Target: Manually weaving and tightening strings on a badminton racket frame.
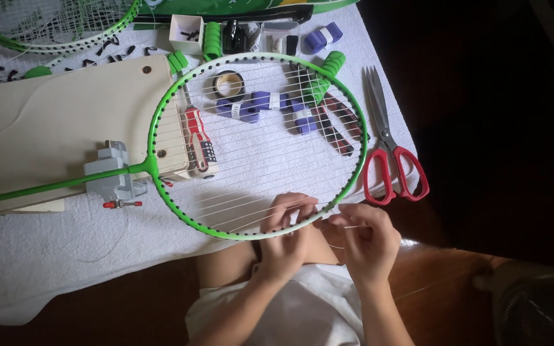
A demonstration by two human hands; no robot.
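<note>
— Two hands on one item: a green-framed badminton racket (161, 109) with pale string partly woven across its oval head, lying over a white textured cloth (52, 250). Its thin green shaft sits in a small grey clamp (111, 179) bolted to a pale wooden board (59, 122).

— And the grips?

— Left hand (285, 234): fingers curled over the near edge of the frame, resting on the lowest strings, closed lightly. Right hand (365, 238): thumb and forefinger pinched tight on a fine pale string (328, 221) just at the frame's lower right. Whether the left hand also pinches that string, I cannot tell.

— Other stock?

— Red-handled steel scissors (389, 160) just right of the frame. Under the strings: several purple grip-tape rolls (251, 106), a roll of tan tape (228, 83), a red-handled tool (195, 131). A second green racket (52, 29) at the far left corner.

— Hazards, in your view?

— Likely these: the string slipping out of the pinch and going slack, since it is so fine; the loose tail snagging on the rolls beneath; uneven pull bending the frame, as only the shaft looks clamped.
</note>
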